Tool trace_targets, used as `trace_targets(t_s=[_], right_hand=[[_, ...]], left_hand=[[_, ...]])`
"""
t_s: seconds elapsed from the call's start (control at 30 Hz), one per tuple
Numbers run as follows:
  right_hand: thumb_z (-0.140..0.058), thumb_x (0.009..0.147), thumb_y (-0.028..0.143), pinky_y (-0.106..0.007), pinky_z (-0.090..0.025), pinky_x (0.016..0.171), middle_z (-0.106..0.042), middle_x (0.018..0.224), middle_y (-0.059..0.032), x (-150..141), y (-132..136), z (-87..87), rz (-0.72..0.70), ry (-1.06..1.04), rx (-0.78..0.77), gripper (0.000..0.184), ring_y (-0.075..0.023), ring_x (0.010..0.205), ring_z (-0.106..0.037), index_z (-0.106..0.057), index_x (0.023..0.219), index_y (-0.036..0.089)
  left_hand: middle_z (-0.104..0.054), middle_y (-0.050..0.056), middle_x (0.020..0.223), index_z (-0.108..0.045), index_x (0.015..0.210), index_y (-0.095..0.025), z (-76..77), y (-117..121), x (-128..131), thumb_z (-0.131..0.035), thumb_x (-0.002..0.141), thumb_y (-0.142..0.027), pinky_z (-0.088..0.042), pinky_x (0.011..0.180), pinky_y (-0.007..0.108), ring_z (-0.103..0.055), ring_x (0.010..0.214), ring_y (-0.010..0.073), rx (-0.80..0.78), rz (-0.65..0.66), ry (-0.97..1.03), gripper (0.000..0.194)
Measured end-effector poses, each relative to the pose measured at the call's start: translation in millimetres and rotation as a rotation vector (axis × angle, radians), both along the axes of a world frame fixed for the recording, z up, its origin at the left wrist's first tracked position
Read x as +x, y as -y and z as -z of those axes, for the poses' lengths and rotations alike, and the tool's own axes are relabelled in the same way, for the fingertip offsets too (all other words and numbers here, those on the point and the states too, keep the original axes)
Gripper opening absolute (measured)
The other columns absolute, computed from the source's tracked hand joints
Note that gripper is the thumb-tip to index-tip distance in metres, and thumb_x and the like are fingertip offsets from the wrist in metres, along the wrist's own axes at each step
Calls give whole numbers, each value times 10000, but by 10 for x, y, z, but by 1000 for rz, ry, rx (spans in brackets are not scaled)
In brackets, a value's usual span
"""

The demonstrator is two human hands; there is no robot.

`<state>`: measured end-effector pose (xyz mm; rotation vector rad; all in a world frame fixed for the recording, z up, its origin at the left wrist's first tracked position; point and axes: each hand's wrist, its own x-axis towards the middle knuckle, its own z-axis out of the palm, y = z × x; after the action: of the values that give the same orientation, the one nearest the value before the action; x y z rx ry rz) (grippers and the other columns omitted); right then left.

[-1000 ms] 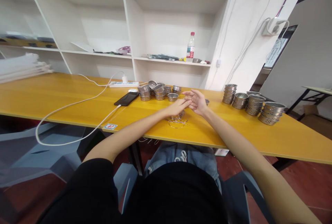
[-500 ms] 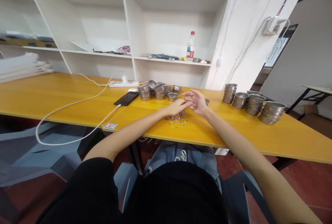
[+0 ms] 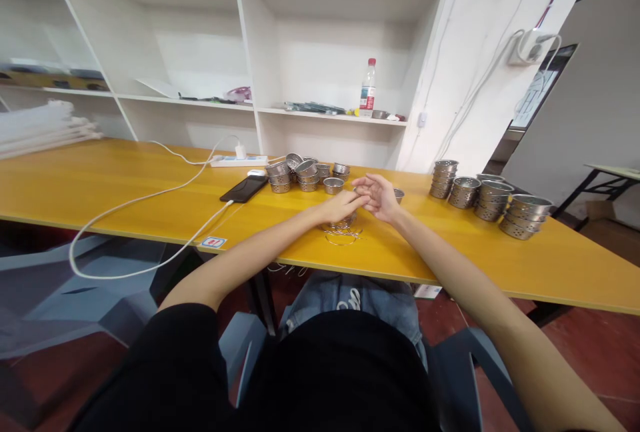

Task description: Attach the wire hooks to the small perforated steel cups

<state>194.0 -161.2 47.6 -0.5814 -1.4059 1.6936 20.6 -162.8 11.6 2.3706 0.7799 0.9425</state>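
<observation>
My left hand (image 3: 344, 205) and my right hand (image 3: 381, 197) meet above the table's front half. The left fingers are closed in a pinch against the right hand. My right hand is turned palm inward, its fingers bent towards the left fingertips. A small bit of metal shows between them, but the fingers hide most of what they grip. Directly below lie thin metal wire rings (image 3: 344, 235), with more metal partly covered by the left hand. Just behind the left hand stands a small perforated metal cup (image 3: 333, 185). Another metal cup (image 3: 399, 195) shows partly behind the right hand.
Several perforated cups (image 3: 306, 169) are heaped at the back. Stacked larger cups (image 3: 524, 217) stand at the right. Left of the heap lie a phone (image 3: 244, 189), a white cable (image 3: 145, 207) and a power strip (image 3: 240, 162). White shelves (image 3: 330, 117) rise behind the table (image 3: 165, 182).
Both hands stay together in nearly the same place, with only slight finger movement. The cups and rings have not visibly moved.
</observation>
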Motion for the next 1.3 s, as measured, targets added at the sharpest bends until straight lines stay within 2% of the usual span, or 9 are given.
trace_targets(t_s=[0.13, 0.23, 0.47, 0.7, 0.8, 0.93, 1.0, 1.1, 1.3], right_hand=[[-674, 892, 437, -176, -109, 327, -366, 578, 79, -28, 26, 21, 9, 6, 10, 296, -44, 404, -152, -696, 871, 142], [-675, 880, 424, -172, -113, 323, -385, 576, 81, -37, 33, 40, 13, 4, 20, 298, -32, 398, -127, -702, 866, 128], [-689, 875, 425, -172, -118, 317, -411, 544, 84, -20, 6, 66, 7, -11, 35, 294, -25, 383, -98, -678, 831, 134], [-661, 908, 437, -171, -134, 327, -386, 520, 85, -11, -19, 71, 42, -14, 31, 298, -32, 382, -99, -647, 800, 159], [-660, 905, 450, -173, -136, 327, -370, 519, 88, -10, -31, 77, 50, -9, 32, 306, -35, 387, -99, -642, 794, 165], [-670, 883, 484, -174, -126, 327, -342, 524, 89, -23, -30, 101, 31, 32, 43, 335, -44, 390, -136, -651, 788, 163], [-679, 870, 500, -173, -124, 329, -323, 525, 91, -31, -24, 115, 1, 69, 54, 348, -49, 392, -159, -652, 786, 163], [-689, 860, 506, -168, -116, 336, -315, 530, 93, -34, -20, 123, -28, 95, 72, 354, -48, 397, -166, -653, 786, 161], [-686, 887, 488, -167, -116, 333, -324, 533, 103, -11, -17, 97, 1, 81, 61, 350, -30, 396, -92, -660, 793, 153]], left_hand=[[-725, 62, 803, -767, 976, -128, 10, -2, 2, -486, 1055, -665, -546, 819, 325, -671, 838, 215, -44, -28, 15, 612], [-705, 58, 766, -771, 971, -124, 23, -18, 6, -480, 1063, -654, -547, 810, 326, -668, 817, 212, -51, -33, 23, 612], [-790, 96, 911, -794, 1013, -145, 28, -15, -24, -428, 1082, -649, -568, 968, 367, -725, 988, 264, 24, -46, -16, 627], [-818, 116, 1138, -781, 1189, -131, 8, -6, -18, -411, 1106, -562, -549, 1074, 378, -736, 1124, 265, 79, 1, -17, 574], [-815, 115, 1083, -784, 1161, -127, 12, -26, -21, -434, 1102, -548, -565, 1017, 369, -743, 1044, 251, 94, -5, -21, 550], [-756, 76, 839, -791, 992, -121, 26, -36, -47, -510, 1059, -626, -560, 828, 326, -679, 793, 198, 81, -41, -56, 581], [-705, 53, 751, -781, 909, -122, 38, -30, -54, -556, 1020, -681, -538, 767, 308, -636, 736, 181, 44, -57, -79, 613], [-686, 49, 738, -781, 905, -120, 56, -22, -47, -554, 1011, -710, -525, 761, 294, -625, 761, 182, 22, -69, -84, 641], [-692, 60, 750, -797, 1001, -124, 45, -43, -49, -393, 1101, -616, -511, 809, 303, -634, 746, 182, 123, -98, -163, 645]])
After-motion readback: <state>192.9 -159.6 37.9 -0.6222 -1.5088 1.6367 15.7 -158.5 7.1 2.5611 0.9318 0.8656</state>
